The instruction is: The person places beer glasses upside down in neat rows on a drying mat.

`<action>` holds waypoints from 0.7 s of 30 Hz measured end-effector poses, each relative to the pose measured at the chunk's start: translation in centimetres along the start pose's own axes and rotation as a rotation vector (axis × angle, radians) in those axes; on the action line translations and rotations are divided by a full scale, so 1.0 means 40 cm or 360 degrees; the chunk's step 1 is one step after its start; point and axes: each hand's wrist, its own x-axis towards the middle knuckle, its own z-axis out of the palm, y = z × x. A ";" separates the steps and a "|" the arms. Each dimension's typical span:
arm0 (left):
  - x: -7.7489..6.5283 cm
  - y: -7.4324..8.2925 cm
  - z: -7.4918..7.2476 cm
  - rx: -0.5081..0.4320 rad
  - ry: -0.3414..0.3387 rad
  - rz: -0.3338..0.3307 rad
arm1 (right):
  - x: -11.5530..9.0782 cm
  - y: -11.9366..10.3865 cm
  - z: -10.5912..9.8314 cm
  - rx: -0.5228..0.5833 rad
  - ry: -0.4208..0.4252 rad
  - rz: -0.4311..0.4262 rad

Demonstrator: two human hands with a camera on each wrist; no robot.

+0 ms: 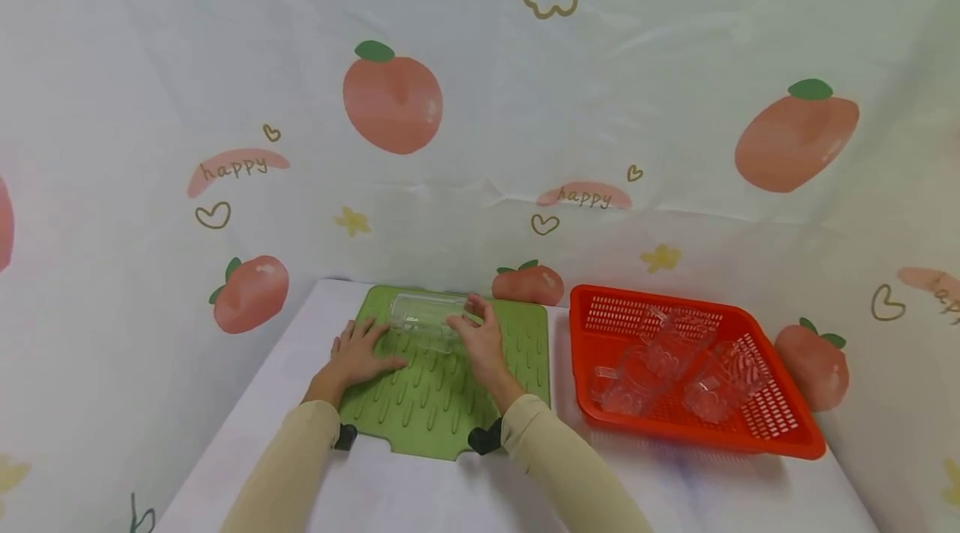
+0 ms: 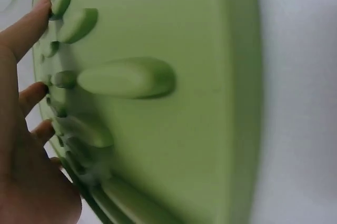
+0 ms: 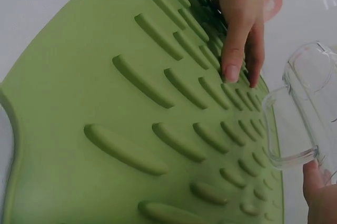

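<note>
A clear glass mug (image 1: 427,318) with a handle (image 3: 291,161) is held on its side over the back of the green draining mat (image 1: 420,400). My right hand (image 1: 482,341) grips the mug at its right end; the right wrist view catches only part of that hand (image 3: 322,195). Whether the mug touches the mat, I cannot tell. Spread out, my left hand (image 1: 362,354) rests on the mat's left part, its fingertips (image 2: 42,8) among the raised ridges. The mug's left end is close to this hand.
To the right of the mat stands a red plastic basket (image 1: 701,441) with clear glass mugs (image 1: 723,383) lying in it. A white cloth (image 1: 240,450) covers the table. Behind hangs a white curtain (image 1: 480,100) with fruit prints.
</note>
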 end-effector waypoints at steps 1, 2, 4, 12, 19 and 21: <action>0.000 0.002 -0.003 0.0004 0.0000 0.0005 | 0.007 0.011 0.001 -0.0008 0.0013 -0.0003; 0.000 0.004 -0.005 0.0006 -0.0004 0.0006 | 0.014 0.023 0.002 -0.0026 0.0026 -0.0009; 0.000 0.008 -0.012 0.0008 -0.0007 0.0018 | 0.026 0.042 0.006 -0.0036 0.0049 -0.0004; -0.005 0.037 -0.058 -0.0046 0.0067 0.0117 | 0.025 0.032 0.019 -0.0008 0.0061 0.0009; -0.026 0.066 -0.109 -0.0516 -0.0001 0.0151 | -0.016 -0.021 0.032 -0.0066 -0.0012 -0.0008; -0.029 0.073 -0.117 -0.0606 -0.0011 0.0161 | -0.010 -0.006 0.034 -0.0068 -0.0016 -0.0003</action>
